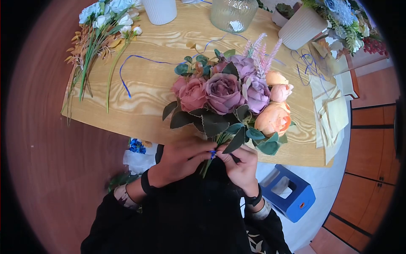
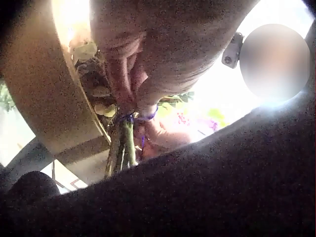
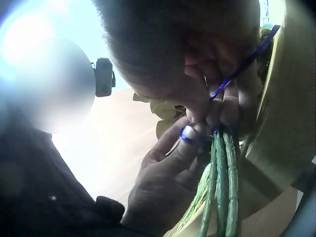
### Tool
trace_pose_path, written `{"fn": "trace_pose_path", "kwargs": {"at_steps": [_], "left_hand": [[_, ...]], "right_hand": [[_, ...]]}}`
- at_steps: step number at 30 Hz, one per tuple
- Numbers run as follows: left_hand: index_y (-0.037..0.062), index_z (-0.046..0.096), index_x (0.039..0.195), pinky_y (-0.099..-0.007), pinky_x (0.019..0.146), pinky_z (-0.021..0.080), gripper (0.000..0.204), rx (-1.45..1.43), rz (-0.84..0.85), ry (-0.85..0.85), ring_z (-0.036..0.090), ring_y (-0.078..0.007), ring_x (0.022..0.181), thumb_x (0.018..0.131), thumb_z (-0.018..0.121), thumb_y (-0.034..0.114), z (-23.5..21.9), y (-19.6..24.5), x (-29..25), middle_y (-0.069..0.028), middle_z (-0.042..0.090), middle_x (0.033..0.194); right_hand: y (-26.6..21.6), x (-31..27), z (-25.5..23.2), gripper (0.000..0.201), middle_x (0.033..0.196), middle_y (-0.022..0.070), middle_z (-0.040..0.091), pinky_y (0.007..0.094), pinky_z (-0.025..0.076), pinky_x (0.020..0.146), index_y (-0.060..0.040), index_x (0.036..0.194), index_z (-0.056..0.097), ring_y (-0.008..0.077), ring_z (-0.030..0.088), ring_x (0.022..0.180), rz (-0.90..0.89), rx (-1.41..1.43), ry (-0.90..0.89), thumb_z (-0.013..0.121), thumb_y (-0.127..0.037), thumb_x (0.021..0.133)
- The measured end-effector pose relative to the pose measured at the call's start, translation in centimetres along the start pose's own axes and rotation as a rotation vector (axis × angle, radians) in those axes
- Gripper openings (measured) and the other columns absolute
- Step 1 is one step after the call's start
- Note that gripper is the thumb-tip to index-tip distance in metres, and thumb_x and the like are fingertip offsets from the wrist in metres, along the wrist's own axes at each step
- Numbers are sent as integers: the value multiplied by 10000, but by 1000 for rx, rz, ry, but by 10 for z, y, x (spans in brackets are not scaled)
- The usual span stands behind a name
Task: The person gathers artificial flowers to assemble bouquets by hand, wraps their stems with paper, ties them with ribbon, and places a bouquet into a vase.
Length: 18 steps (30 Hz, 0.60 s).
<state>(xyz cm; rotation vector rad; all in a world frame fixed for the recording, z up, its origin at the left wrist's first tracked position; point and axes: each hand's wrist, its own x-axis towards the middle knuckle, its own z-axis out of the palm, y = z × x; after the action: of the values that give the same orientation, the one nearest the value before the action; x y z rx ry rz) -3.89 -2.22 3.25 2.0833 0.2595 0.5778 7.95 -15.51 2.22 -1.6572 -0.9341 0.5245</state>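
Observation:
A bouquet of artificial flowers (image 1: 224, 93) in mauve, pink and peach leans over the table's near edge, its stems (image 3: 222, 182) pointing toward the person. Around those stems runs a thin blue ribbon (image 1: 212, 154). My left hand (image 1: 182, 158) pinches the ribbon from the left, with fingertips right at the stems. From the other side my right hand (image 1: 241, 165) pinches it too, under the lower leaves. In the right wrist view a ribbon end (image 3: 254, 52) trails up past the right fingers, and a small loop (image 3: 185, 134) lies at the left thumb.
White and blue flowers (image 1: 110, 25) lie on the wooden table (image 1: 144, 97) at the back left. A white ribbed vase (image 1: 160, 10) and a glass vase (image 1: 234, 15) stand behind. Tangled ribbon (image 1: 311, 65) and papers (image 1: 332, 118) lie right. A blue stool (image 1: 292, 192) stands below.

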Motion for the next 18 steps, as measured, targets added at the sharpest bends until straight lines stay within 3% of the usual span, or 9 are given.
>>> {"fn": "trace_pose_path", "kwargs": {"at_steps": [1,3,5,10,13,15,18], "left_hand": [[18,632,888,-292,637,483,228,-1,-1,-1,609,-227,755,669,668,-35,1,-2,0,-91,619,861],[32,653,912,-281,611,490,255,-39,234,52,613,-215,718,667,682,-31,6,-8,-3,-85,622,878],[39,659,911,-280,614,491,255,-85,190,50,614,-208,723,668,680,-37,7,-10,-3,-81,623,884],[58,669,927,-275,616,491,275,-102,90,59,612,-197,724,673,672,-49,8,-11,-10,-78,622,891],[62,672,926,-269,616,491,283,-121,109,21,612,-194,726,668,674,-55,8,-13,-9,-70,623,896],[68,674,924,-268,611,491,295,-49,243,16,612,-191,725,657,678,-58,9,-20,-9,-65,628,906],[68,675,900,-279,616,490,269,-74,220,75,612,-196,728,654,680,-42,12,-14,-7,-64,635,901]], "right_hand": [[-1,1,0,73,670,92,577,247,412,570,2,821,645,176,538,599,-11,33,0,634,24,753],[-2,-1,0,72,667,85,575,241,410,575,5,831,645,160,532,601,-18,65,-1,630,23,763],[-3,-4,1,58,672,68,577,227,407,581,13,839,644,125,516,605,37,83,15,627,10,784],[0,-9,0,31,729,66,619,239,435,608,25,777,628,138,565,654,105,98,25,646,28,752],[2,-9,2,26,726,66,619,238,436,607,26,778,627,139,566,648,134,128,24,639,34,756],[4,-10,2,25,724,66,618,237,436,607,26,778,627,139,565,644,141,144,21,636,37,758],[4,-10,1,35,721,69,618,239,439,602,26,791,627,135,563,644,148,134,3,622,48,765]]}}
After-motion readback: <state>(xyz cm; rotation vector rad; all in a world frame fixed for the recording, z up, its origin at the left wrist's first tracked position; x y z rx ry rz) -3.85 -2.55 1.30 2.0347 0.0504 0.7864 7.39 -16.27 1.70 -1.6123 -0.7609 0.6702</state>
